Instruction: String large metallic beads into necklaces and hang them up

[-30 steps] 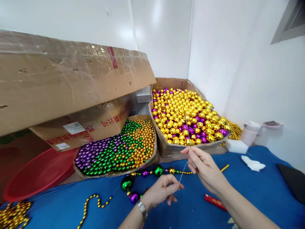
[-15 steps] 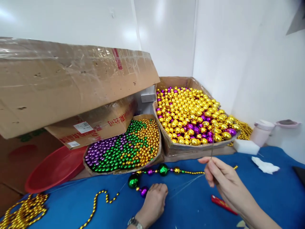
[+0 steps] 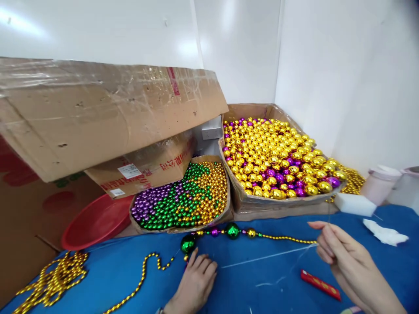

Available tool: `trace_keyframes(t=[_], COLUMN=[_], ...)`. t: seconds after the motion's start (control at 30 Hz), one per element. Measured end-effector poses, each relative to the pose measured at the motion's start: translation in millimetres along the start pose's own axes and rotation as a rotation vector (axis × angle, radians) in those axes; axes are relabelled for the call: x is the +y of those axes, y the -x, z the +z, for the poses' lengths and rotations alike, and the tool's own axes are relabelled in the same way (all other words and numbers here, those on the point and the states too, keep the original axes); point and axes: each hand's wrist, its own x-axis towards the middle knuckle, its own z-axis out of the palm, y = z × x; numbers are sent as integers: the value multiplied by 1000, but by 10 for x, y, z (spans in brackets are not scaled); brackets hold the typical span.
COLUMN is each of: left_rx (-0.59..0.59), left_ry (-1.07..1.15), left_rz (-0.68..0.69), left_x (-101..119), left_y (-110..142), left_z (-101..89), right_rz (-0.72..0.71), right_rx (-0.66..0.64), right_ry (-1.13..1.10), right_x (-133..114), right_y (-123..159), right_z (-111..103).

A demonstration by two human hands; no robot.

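My left hand [image 3: 196, 279] rests on the blue cloth with its fingers curled over the near end of a bead string, covering most of a purple bead. Just beyond its fingertips is a large green bead [image 3: 188, 244]. My right hand [image 3: 343, 257], raised at the right, pinches a thin needle [image 3: 329, 213] that points upward. A clear thread [image 3: 265, 259] runs nearly straight between the two hands. The string's smaller gold beads [image 3: 288, 239] stretch behind it toward my right hand. Below that hand lies a red printed bar [image 3: 320, 284].
Behind are a carton of green, purple and gold beads [image 3: 183, 203] and a carton of bigger gold and purple ones [image 3: 275, 157]. Cardboard boxes [image 3: 111, 117] overhang the left. A red basin [image 3: 98, 222], gold bead strands [image 3: 59, 279], a white block [image 3: 355, 205] and tissue [image 3: 384, 232] lie around.
My right hand has moved right with the needle, and the thread is now drawn straighter. My left hand has shifted left over the purple bead. The whole view has swung somewhat left.
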Motion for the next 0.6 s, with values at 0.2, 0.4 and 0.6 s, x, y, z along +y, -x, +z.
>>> trace_keyframes(t=[0.2,0.4,0.6], left_rx=[-15,23,99], left_ry=[-142,-220,-255], left_rz=[-162,-321,-355], left_x=[-317,-438,-593], left_y=[216,247,616], left_z=[-50,-68,-275], right_rz=[55,170,153], right_rx=[-36,-141,-85], right_ry=[12,124,162], right_x=[90,258,454], right_y=[33,112,126], right_z=[78,184,122])
